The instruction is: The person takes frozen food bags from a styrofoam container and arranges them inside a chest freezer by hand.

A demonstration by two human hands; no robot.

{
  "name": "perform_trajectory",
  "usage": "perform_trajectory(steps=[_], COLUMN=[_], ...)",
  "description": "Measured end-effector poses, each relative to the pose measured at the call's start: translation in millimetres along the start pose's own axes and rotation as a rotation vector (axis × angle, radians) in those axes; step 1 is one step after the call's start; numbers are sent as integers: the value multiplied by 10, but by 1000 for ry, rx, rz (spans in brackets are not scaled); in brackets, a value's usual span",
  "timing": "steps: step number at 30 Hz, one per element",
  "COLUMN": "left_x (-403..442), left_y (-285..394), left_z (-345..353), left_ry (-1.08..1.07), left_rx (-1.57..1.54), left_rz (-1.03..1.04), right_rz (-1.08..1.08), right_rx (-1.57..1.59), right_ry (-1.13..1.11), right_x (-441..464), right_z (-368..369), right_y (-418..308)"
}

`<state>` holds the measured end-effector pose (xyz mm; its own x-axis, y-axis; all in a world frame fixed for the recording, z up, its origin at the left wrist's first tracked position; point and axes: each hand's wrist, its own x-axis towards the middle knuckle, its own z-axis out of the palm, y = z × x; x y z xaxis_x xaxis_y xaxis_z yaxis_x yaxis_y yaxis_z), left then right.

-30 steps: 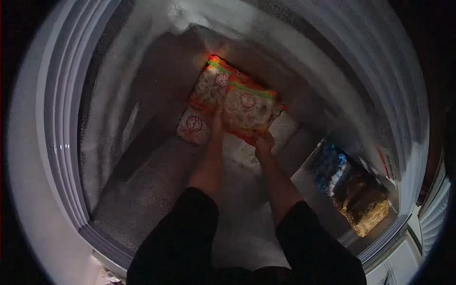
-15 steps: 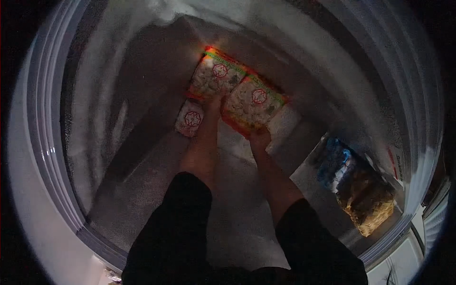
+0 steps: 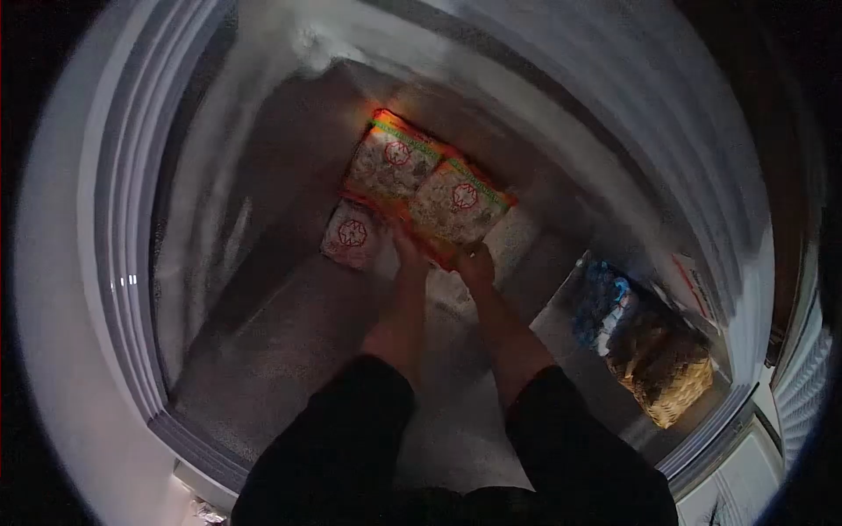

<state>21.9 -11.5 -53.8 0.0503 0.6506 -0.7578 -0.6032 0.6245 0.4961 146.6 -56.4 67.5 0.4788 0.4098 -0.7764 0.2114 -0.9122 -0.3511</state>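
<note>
Two clear plastic bags of pale, lumpy food with red and green printing lie side by side in a dim, deep bin that looks like a chest freezer. My right hand [image 3: 474, 266] is closed on the lower edge of the right bag [image 3: 461, 203]. At that same bag's lower left edge is my left hand [image 3: 407, 249], its fingers bent against the plastic; they are dark and partly blurred. Up and to the left, the other bag [image 3: 392, 165] touches the first one. A smaller pale packet [image 3: 350, 233] with a red emblem lies left of my left hand.
Blue-and-black packaging [image 3: 599, 302] and a gold shiny package [image 3: 671, 381] lie at the right. A pale flat piece [image 3: 513, 237] shows beside the right bag. Frosted walls [image 3: 206, 219] and a ridged rim [image 3: 123, 280] surround the space.
My left hand has moved from between the two bags down to the right bag's lower edge. My right hand stays at that edge. The camera view has shifted slightly.
</note>
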Motion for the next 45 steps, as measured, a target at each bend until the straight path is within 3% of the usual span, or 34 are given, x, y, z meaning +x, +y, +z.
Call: perform_trajectory(steps=[4,6,8,10,12,15,16,18,20,26,30,33,35,39,42,43,45], left_x=[-127,-384,-649,-806,-808,-729,-723,-719,-758,-911,-1228,-1516,-1689,-2094,-2776,-3129,-3719], left_y=[-297,36,302,429,383,304,291,237,202,247,331,389,492,830,1326,1530,1897], left_z=[371,775,1115,1289,1224,982,941,887,859,906,980,1048,1111,1302,1623,1685,1716], left_ry=[17,465,481,514,522,509,507,503,502,436,246,-33,-266,-699,-907,-932,-980], left_rx=[-150,211,122,-4,-48,14,38,83,132,417,793,1168,1412,1806,2059,2082,1744], left_rz=[-120,-307,-303,-303,-296,-278,-273,-258,-241,-207,-163,-77,4,220,297,310,405], right_rz=[54,-66,-28,0,29,109,32,-63,-147,-162,-319,-342,-212,-371,-414,-446,-470], right_rx=[-9,-93,124,68,8,89,578,1061,-16,157,-4,134,70,45,186,124,95], right_ry=[-3,59,35,51,74,-69,-171,-279,40,-74,-7,-65,-50,-109,-110,-82,-30], right_x=[-110,-371,-287,-510,-670,-786,-808,-931,-1324,-1869,-2296,-2584,-2792,-3243,-3827,-4005,-4338], right_z=[46,-149,-182,-480,-621,-602,-560,-618,-790,-1040,-1270,-1391,-1430,-1584,-1742,-1826,-1994], right_y=[191,252,651,646,686,1095,1337,1324,938,624,568,656,743,941,955,988,1056])
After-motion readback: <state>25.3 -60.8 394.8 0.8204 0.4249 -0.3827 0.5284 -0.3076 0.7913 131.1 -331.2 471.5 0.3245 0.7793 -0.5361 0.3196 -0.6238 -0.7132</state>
